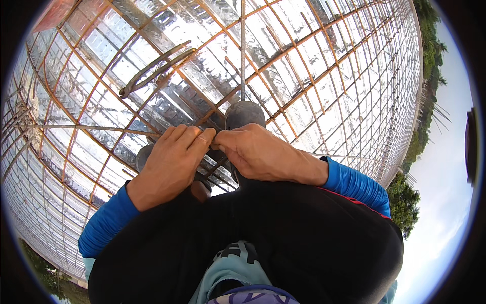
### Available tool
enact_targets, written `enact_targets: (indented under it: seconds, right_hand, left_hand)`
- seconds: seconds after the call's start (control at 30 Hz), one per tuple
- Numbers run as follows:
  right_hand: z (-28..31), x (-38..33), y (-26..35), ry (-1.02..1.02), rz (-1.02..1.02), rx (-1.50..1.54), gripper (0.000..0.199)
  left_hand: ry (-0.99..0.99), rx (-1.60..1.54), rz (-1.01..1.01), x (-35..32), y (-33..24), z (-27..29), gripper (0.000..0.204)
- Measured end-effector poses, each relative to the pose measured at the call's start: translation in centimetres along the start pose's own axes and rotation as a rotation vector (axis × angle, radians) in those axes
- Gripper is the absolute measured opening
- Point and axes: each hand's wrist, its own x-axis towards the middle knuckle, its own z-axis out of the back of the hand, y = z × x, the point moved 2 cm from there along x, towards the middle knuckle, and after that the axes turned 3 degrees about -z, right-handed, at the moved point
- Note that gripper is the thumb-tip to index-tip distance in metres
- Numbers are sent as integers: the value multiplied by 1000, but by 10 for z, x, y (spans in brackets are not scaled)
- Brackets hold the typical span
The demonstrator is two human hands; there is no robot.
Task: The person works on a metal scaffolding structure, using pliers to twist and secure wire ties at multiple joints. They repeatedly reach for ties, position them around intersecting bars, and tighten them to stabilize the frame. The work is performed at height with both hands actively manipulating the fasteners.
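Observation:
My left hand (174, 164) and my right hand (263, 153) meet in front of my knees, thumbs and fingertips almost touching. Both are closed in a pinch, low over the crossing rusty rebar (217, 109). Whatever sits between the fingertips is hidden or too thin to make out. Just beyond my right hand shows the toe of a dark boot (244, 112); part of another dark boot (144, 156) appears beside my left hand. Up and to the left, a brown two-pronged metal piece (157, 71), its prongs joined at one end, lies across the bars.
Rebar grid spreads on all sides over shiny silver ribbed metal decking (273, 30). A straight bar (243, 50) runs away from the boot, and another bar (96, 127) extends left. A reddish object (53, 14) stands at the far left. Trees (405, 202) border the right edge.

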Motion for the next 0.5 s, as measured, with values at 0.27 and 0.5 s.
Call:
enact_targets:
  seconds: [0.27,0.5]
  right_hand:
    - [3,19,20,-174,115,304,10]
    - [-3,19,2,-273,113,-45,14]
  left_hand:
    - [310,42,48,33,-20,87,8]
    - [361,-270,225,48,5,62,10]
